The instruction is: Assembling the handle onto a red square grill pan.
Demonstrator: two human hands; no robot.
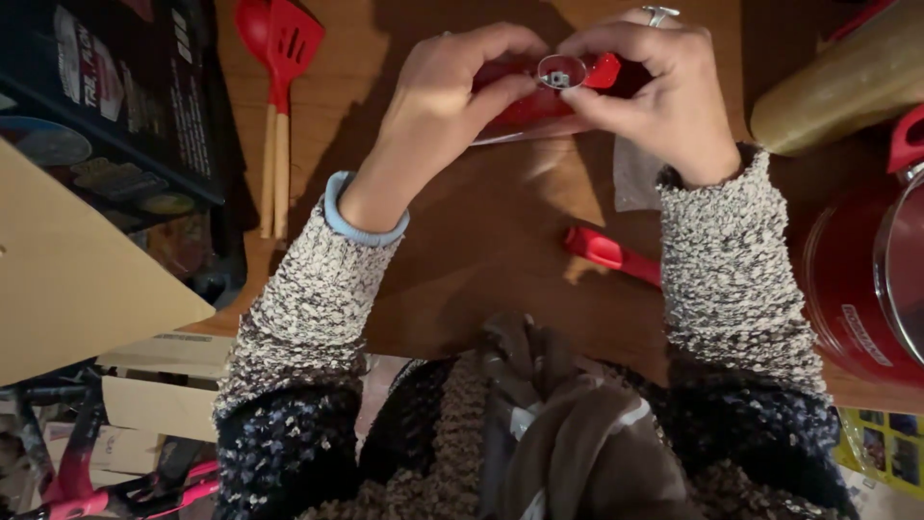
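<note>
While a dark printed box [115, 106] fills the far left corner of the wooden table [481, 250], a tan cardboard flap [77, 279] juts over the left edge below it. Just right of the box lie a red spoon and a red slotted turner [279, 58], side by side, heads toward the far edge and pale wooden handles pointing back at the person.

Near the middle of the far edge, the left hand [438, 106] is closed around the left part of a red utensil [539, 101], fingers curled over the top and thumb beneath. This utensil lies with its long axis across the table, left to right, held just above the wood; its small round metal piece [561, 72] faces up between the two hands, and a red tip pokes out toward the right. The right hand [664, 101] pinches that right part, fingertips meeting at the metal piece.

Below the right wrist, a second red tool [611, 252] rests flat, slanting from upper left to lower right, partly under the sleeve. At the right edge stands a red pot [847, 279], with a yellowish roll [837, 91] beyond it.
</note>
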